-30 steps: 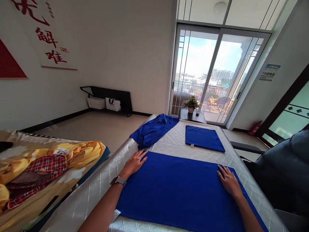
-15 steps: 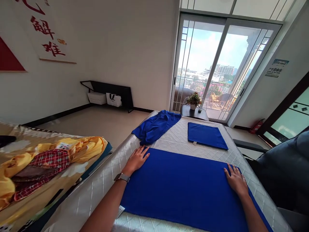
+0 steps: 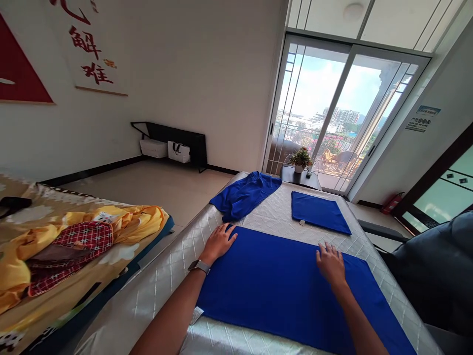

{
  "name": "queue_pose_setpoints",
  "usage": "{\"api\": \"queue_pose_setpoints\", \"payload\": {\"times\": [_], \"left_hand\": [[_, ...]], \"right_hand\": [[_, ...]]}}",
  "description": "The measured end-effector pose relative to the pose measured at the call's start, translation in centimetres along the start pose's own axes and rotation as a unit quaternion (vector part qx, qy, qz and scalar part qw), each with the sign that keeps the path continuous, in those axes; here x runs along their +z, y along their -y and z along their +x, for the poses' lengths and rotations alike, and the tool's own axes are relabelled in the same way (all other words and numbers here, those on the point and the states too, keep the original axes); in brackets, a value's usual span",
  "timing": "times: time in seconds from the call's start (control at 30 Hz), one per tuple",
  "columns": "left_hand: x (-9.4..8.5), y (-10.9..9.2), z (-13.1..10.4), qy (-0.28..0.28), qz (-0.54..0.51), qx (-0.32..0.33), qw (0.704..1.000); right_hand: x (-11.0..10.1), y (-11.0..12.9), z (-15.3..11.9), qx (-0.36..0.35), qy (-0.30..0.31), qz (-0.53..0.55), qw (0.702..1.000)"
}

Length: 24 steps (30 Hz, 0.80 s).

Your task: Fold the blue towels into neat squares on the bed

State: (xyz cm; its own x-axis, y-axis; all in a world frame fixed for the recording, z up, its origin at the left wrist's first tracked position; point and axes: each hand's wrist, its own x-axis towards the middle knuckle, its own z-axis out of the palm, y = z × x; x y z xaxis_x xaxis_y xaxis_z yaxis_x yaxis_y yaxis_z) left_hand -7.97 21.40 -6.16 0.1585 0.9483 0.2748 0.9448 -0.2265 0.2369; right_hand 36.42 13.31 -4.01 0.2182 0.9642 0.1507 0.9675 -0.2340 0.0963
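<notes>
A large blue cloth (image 3: 273, 286) lies flat across the pale quilted mattress (image 3: 177, 261), a white tag at its near left corner. On its far left corner rests my left hand (image 3: 219, 242), fingers spread, a watch on the wrist. My right hand (image 3: 331, 264) is over the cloth near its far edge, right of the middle, fingers apart and holding nothing. Beyond the large cloth lie a crumpled blue cloth (image 3: 247, 193) at the left and a smaller, flat blue cloth (image 3: 320, 212) with a white tag at the right.
To the left, a bed with a patterned sheet (image 3: 84, 281) holds yellow clothing (image 3: 140, 222) and a red plaid piece (image 3: 86, 234). A small table with a potted plant (image 3: 301, 159) stands past the mattress. A black leather seat (image 3: 439, 256) is at the right.
My right hand has moved left along the cloth, away from its far right corner. My left hand stays at the far left corner. The view has shifted slightly.
</notes>
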Motion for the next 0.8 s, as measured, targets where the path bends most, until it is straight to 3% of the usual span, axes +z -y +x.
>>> {"api": "queue_pose_setpoints", "payload": {"times": [0.1, 0.17, 0.23, 0.33, 0.4, 0.5, 0.7, 0.8], "left_hand": [[-0.1, -0.1, 0.0, 0.005, 0.012, 0.000, 1.000], [-0.1, -0.1, -0.1, 0.004, 0.016, 0.001, 1.000], [-0.2, -0.1, -0.1, 0.002, 0.015, -0.001, 1.000], [0.0, 0.0, -0.1, 0.002, 0.017, 0.000, 1.000], [0.1, 0.1, 0.0, -0.003, 0.020, 0.002, 1.000], [0.3, 0.2, 0.1, -0.007, 0.021, -0.001, 1.000], [0.4, 0.4, 0.3, -0.002, 0.014, -0.005, 1.000], [0.4, 0.3, 0.4, 0.000, 0.022, -0.005, 1.000]], "right_hand": [[-1.4, 7.8, -0.9, -0.119, 0.006, 0.091, 0.989], [-1.4, 11.5, -1.5, -0.166, 0.027, 0.133, 0.977], [-1.0, 13.4, -1.8, -0.180, 0.052, 0.157, 0.970], [-0.1, 13.1, -1.7, -0.176, 0.077, 0.168, 0.967], [0.6, 11.0, -1.4, -0.165, 0.084, 0.164, 0.969], [1.8, 5.9, -0.6, -0.119, 0.082, 0.134, 0.980], [5.8, -8.8, 0.4, 0.036, 0.080, 0.067, 0.994], [7.7, -14.7, 0.5, 0.100, 0.063, 0.064, 0.991]]}}
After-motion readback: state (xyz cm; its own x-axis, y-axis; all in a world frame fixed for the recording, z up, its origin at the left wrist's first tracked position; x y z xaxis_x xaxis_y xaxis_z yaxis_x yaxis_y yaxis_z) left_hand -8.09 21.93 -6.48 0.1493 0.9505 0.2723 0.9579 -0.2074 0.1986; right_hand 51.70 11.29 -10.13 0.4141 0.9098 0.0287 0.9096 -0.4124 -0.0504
